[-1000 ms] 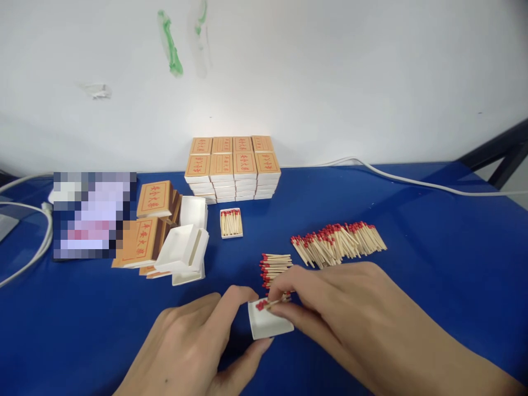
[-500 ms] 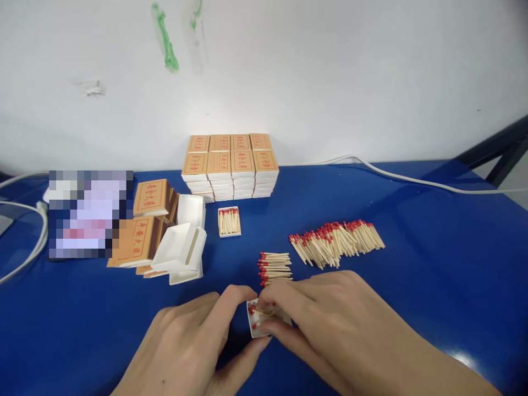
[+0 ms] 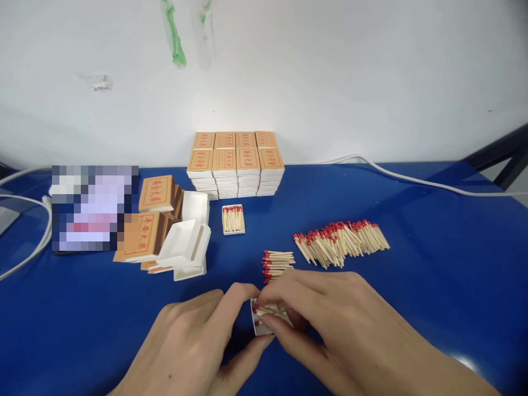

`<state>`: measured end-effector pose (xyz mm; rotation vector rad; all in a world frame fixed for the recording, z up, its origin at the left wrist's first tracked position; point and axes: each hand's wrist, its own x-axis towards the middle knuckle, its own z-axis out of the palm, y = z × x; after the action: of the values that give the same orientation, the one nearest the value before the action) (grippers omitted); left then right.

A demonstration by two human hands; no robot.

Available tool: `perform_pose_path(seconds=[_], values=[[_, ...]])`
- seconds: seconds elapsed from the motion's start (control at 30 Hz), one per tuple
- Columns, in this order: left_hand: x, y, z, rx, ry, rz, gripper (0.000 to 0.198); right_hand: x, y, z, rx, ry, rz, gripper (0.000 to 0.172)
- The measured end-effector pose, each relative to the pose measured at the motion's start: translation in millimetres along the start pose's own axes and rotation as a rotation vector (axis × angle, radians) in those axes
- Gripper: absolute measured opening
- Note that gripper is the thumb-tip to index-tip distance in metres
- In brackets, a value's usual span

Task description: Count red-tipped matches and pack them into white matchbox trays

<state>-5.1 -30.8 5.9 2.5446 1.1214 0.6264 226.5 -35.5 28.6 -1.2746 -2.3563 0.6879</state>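
A small white matchbox tray (image 3: 262,329) with a few red-headed matches (image 3: 272,311) in it is between my hands at the table's front. My left hand (image 3: 193,335) grips the tray by its left end, index finger at the far corner and thumb at the near edge. Thumb and fingers of my right hand (image 3: 330,319) are closed over the matches inside the tray and hide part of them. Just beyond that hand lies a small row of matches (image 3: 278,261), heads to the left. Farther right a bigger heap of matches (image 3: 342,242) is spread out.
A tray filled with matches (image 3: 233,221) lies mid-table. Stacked matchboxes (image 3: 235,162) stand against the wall. At left are orange matchbox sleeves (image 3: 142,234) and white trays (image 3: 181,242), beside a blurred-out device (image 3: 99,209). A white cable (image 3: 404,177) runs along the back right.
My right fingers have shifted slightly within the tray, and the matches there lie more lengthwise. My left hand keeps its grip. The whole view has moved a little.
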Motion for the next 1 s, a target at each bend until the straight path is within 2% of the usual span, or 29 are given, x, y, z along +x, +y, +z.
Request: perform_pose_path(seconds=[0.1,0.17,0.33,0.53,0.77,0.9,1.0], values=[[-1.1,0.6,-1.2,-0.015,-0.013,-0.02,0.012,-0.4,4.5,-3.6,-0.052,0.171,0.046,0.008],[-1.5,1.1,-2.1,-0.021,-0.006,-0.022,0.014,-0.7,6.7,-5.4,-0.101,0.219,0.087,0.009],[-1.9,0.9,-1.9,-0.028,-0.015,-0.018,0.013,-0.3,6.4,0.8,-0.084,0.181,0.09,0.011],[-3.5,0.6,-0.7,-0.018,-0.016,-0.008,0.012,-1.7,3.4,11.3,-0.01,0.1,0.003,0.017],[-6.9,0.4,1.5,-0.065,-0.004,-0.045,0.011,-3.3,2.5,-4.7,-0.001,0.027,-0.007,0.018],[-9.2,-2.2,3.9,-0.042,0.071,0.008,0.025,-4.1,2.0,-9.6,-0.077,-0.001,-0.059,0.023],[-10.4,-4.1,4.0,-0.018,0.077,0.029,0.026,-5.4,2.9,-9.7,-0.131,0.046,-0.097,0.026]])
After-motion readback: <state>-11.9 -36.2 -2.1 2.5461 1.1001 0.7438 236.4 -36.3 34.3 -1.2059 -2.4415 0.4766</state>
